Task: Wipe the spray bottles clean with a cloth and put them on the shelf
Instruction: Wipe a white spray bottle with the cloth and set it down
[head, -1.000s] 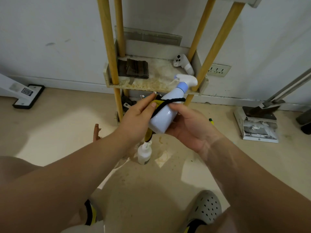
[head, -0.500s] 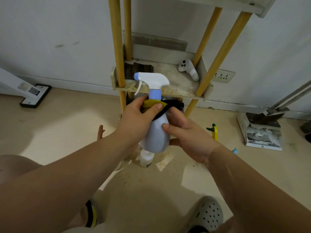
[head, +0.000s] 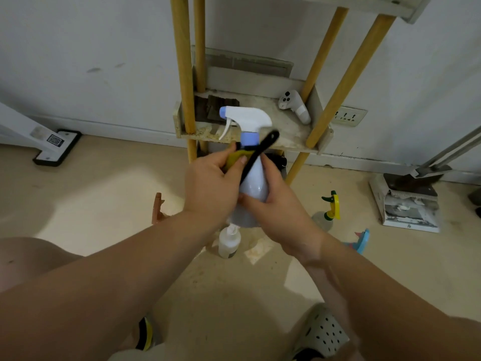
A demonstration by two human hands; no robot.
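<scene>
The pale blue plastic spray bottle (head: pixel 252 183) with white trigger head, tilted a second ago, now stands upright before the shelf's (head: pixel 291 142) front edge; right hand (head: pixel 282 204) grips its body, left hand (head: pixel 213 186) presses the yellow black-edged cloth (head: pixel 238 157) at its shoulder, so wiping likely continues

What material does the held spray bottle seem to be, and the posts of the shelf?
The spray bottle looks like plastic: a smooth, slightly translucent pale blue body with a soft sheen and a matte white moulded trigger head. The shelf posts look like wood, possibly bamboo: round, yellow-tan and matte. No grain shows clearly, so painted metal cannot be ruled out.
</scene>
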